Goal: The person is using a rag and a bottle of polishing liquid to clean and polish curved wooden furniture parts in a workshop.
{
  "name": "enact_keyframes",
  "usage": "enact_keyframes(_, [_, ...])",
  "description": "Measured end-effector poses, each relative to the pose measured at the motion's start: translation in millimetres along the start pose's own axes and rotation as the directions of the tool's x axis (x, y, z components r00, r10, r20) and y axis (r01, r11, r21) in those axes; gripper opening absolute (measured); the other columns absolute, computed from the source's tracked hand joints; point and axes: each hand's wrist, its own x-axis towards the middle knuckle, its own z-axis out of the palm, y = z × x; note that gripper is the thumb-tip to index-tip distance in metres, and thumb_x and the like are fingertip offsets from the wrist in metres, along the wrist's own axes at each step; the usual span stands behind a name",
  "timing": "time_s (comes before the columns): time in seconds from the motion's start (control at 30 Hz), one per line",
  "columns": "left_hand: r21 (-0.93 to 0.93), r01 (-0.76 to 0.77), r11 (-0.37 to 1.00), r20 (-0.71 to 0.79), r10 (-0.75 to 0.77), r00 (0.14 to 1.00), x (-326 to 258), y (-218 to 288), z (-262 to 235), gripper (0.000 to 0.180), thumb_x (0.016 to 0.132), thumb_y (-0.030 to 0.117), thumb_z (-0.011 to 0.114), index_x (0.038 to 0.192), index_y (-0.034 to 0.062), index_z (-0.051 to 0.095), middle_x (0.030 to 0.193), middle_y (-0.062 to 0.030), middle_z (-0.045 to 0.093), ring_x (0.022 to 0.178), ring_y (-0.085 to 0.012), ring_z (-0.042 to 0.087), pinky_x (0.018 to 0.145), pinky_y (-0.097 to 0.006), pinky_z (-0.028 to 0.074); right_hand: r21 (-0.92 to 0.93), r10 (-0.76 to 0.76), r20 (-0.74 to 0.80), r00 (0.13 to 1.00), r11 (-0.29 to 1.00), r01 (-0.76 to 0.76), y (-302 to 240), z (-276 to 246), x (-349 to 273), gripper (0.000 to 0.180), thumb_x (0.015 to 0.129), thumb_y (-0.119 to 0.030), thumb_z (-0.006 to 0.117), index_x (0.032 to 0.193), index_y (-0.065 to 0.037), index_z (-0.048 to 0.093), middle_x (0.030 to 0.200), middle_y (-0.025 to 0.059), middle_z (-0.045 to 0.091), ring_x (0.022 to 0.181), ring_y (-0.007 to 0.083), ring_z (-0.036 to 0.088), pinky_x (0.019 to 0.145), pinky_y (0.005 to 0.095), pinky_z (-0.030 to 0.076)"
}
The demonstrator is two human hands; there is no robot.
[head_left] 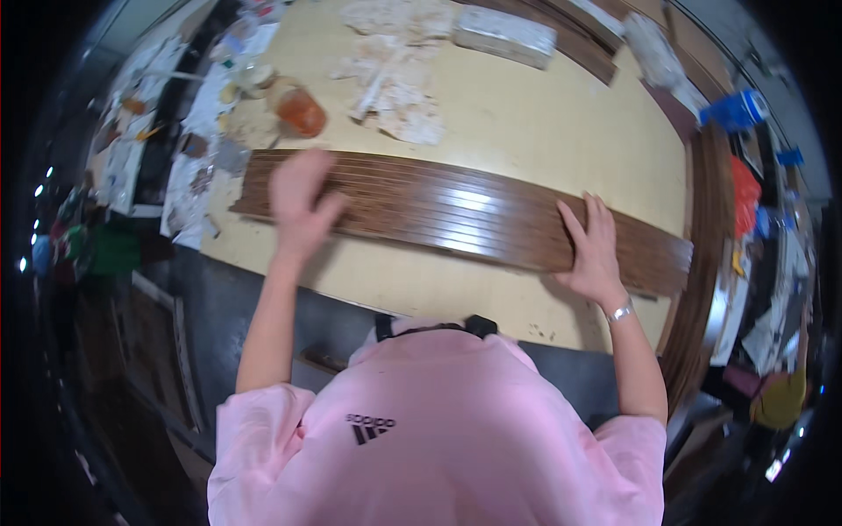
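Note:
A row of long, narrow brown wood-grain strips (421, 203) lies side by side across the table, glossy in the middle. Over the left end of the strips is my left hand (303, 197), its thumb pointing right. Motion smears its fingers, so whether it grips anything does not show. Toward the right end rests my right hand (592, 250), fingers spread over the top of the strips, with the thumb side by the near edge. A metal band circles that wrist.
The pale yellow table (561, 123) holds a container of orange-brown liquid (301, 112), crumpled stained paper (395, 79) and a silvery wrapped block (504, 37) beyond the strips. More long brown strips (709, 254) are stacked along the right side. Papers and small items (197, 153) clutter the left.

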Motion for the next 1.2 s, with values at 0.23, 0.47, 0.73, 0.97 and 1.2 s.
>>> enact_keyframes(0.23, [-0.817,0.576,-0.036,0.357,-0.816,0.455,-78.1,-205.7,-104.7,0.081,0.098,0.068,0.020,0.148,0.0068,0.040,0.153,-0.0109,0.041,0.143,-0.0198,0.034,0.115,-0.035,0.020,-0.033,-0.028,0.051,0.998,0.999,0.029,-16.4,-9.1,8.0,0.111,0.049,-0.020,0.084,0.149,-0.016,0.036,0.154,0.0260,0.020,0.144,0.0458,0.017,0.119,0.0553,0.016])
enact_keyframes(0.47, [-0.727,0.684,-0.052,0.601,-0.530,0.598,-40.2,-193.5,-71.2,0.079,0.099,0.067,0.021,0.153,0.0110,0.032,0.159,-0.0078,0.028,0.148,-0.0242,0.022,0.119,-0.041,0.015,-0.072,-0.009,0.106,0.994,0.997,0.016,-19.8,-10.7,9.2,0.118,0.047,-0.021,0.087,0.151,-0.017,0.031,0.155,0.0255,0.018,0.145,0.0453,0.014,0.118,0.0561,0.016])
enact_keyframes(0.73, [-0.436,0.788,0.435,0.168,-0.820,0.546,-32.3,-178.0,-56.7,0.045,0.098,0.036,0.054,0.134,0.0085,0.057,0.130,-0.0120,0.057,0.121,-0.0223,0.053,0.101,-0.037,0.041,-0.105,-0.017,0.064,0.998,0.994,0.024,-15.1,-10.1,6.9,0.114,0.047,-0.028,0.087,0.149,-0.018,0.037,0.152,0.0272,0.023,0.142,0.0461,0.021,0.116,0.0569,0.020])
enact_keyframes(0.97, [-0.196,0.324,0.926,0.125,-0.304,0.944,108.6,-56.0,40.2,0.039,0.087,0.022,0.067,0.120,0.0020,0.062,0.101,-0.0165,0.069,0.093,-0.0264,0.067,0.084,-0.038,0.052,-0.084,-0.044,0.006,0.999,0.995,0.044,-8.5,-8.7,3.4,0.109,0.048,-0.032,0.085,0.147,-0.021,0.041,0.148,0.0269,0.029,0.137,0.0461,0.028,0.115,0.0566,0.023])
enact_keyframes(1.2, [0.272,0.438,0.857,0.271,-0.505,0.819,155.1,-67.2,144.1,0.045,0.086,0.027,0.066,0.124,0.0038,0.060,0.105,-0.0193,0.068,0.099,-0.0371,0.064,0.085,-0.046,0.051,-0.055,-0.060,-0.013,0.998,0.997,0.059,-11.2,-8.6,-2.7,0.107,0.048,-0.034,0.085,0.146,-0.021,0.043,0.147,0.0270,0.031,0.139,0.0455,0.027,0.115,0.0566,0.023])
